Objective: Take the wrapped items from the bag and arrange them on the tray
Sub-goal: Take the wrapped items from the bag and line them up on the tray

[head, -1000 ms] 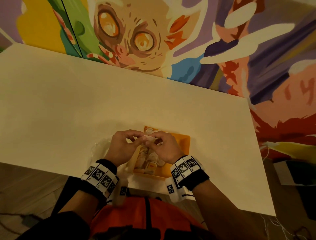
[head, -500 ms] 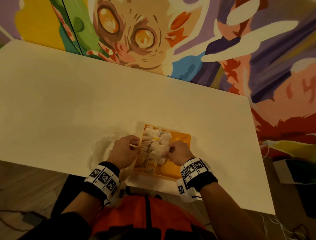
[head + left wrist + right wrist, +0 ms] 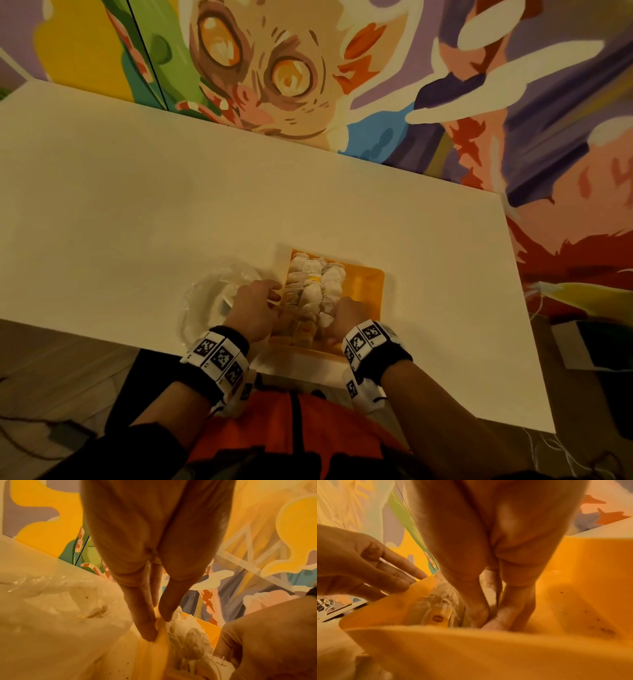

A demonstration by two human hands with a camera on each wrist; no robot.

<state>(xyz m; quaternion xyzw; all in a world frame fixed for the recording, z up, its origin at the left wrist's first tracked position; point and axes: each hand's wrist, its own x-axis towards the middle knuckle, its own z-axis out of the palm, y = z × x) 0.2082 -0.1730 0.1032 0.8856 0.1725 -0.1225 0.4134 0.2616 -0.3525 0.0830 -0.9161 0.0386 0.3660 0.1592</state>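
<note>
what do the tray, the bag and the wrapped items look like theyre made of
Tray: looks like smooth moulded plastic, orange-yellow, with a thin rim and a soft sheen.
Bag: thin clear plastic film, crinkled and glinting.
Wrapped items: pale, matte, fibrous paper pouches with strings and a yellow paper tag, so probably tea bags.

No words can be read; a yellow paper tag (image 3: 441,616) among the wrapped items bears a small, blurred red logo.
</note>
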